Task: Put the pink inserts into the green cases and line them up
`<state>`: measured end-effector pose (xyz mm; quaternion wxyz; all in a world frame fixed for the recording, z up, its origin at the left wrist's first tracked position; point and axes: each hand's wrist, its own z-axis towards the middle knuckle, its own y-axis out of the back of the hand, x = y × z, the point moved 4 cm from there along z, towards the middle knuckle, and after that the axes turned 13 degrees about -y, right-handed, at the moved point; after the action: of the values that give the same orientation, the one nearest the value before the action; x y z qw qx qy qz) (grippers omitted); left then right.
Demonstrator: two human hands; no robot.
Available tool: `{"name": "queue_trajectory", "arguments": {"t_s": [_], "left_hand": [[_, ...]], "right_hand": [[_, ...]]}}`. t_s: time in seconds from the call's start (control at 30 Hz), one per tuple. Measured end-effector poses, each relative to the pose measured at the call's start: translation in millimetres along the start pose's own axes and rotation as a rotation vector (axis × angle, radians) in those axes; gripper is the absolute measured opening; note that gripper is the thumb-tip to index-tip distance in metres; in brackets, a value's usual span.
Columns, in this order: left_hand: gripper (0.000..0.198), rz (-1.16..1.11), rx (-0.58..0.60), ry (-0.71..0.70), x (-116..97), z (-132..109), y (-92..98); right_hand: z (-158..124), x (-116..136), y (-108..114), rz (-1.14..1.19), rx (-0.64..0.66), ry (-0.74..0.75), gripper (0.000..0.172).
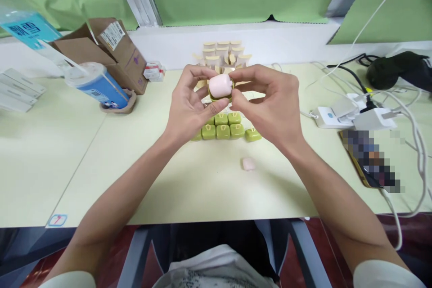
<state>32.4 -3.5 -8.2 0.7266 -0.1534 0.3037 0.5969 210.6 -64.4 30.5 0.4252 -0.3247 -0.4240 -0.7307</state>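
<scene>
My left hand [189, 105] and my right hand [272, 101] hold a small rounded pink case [220, 85] between them, raised over the table. A green shell shows around its lower edge, with my thumbs in front and fingers behind. How far the shell covers the case's underside is hidden. Below my hands, several glossy green cases [222, 132] stand close together in rows, partly covered by my fingers. One more green case [253, 134] sits a little apart on the right. Nearer to me lies a small pink piece [249, 164].
Small open boxes [222, 51] stand against the wall. At left are a blue cup [101, 86], a cardboard box [118, 54] and white boxes [18, 90]. On the right lie a power strip [332, 117], chargers, cables and a phone [367, 159]. The table's front edge [219, 222] is near me.
</scene>
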Motion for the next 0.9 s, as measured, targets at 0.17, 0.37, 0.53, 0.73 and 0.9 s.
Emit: {"name": "queue_trajectory", "arguments": {"t_s": [0.17,0.37,0.53,0.73,0.9], "left_hand": [[0.063,0.042,0.018,0.005,-11,0,-2.3],[0.054,0.114,0.035,-0.020,-31,5,-1.7],[0.043,0.177,0.029,-0.046,-35,4,-2.1],[0.036,0.224,0.052,-0.060,-34,3,0.1],[0.039,0.177,0.030,-0.071,-26,1,1.0]], "right_hand": [[-4,-4,-4,-0.042,-0.043,0.027,0.021],[-3,-3,-3,-0.049,-0.107,0.074,0.021],[-3,-2,0,-0.056,-0.111,0.058,0.021],[-5,0,0,0.022,-0.163,0.132,0.016],[-6,-3,-3,-0.047,-0.142,0.122,0.020]]}}
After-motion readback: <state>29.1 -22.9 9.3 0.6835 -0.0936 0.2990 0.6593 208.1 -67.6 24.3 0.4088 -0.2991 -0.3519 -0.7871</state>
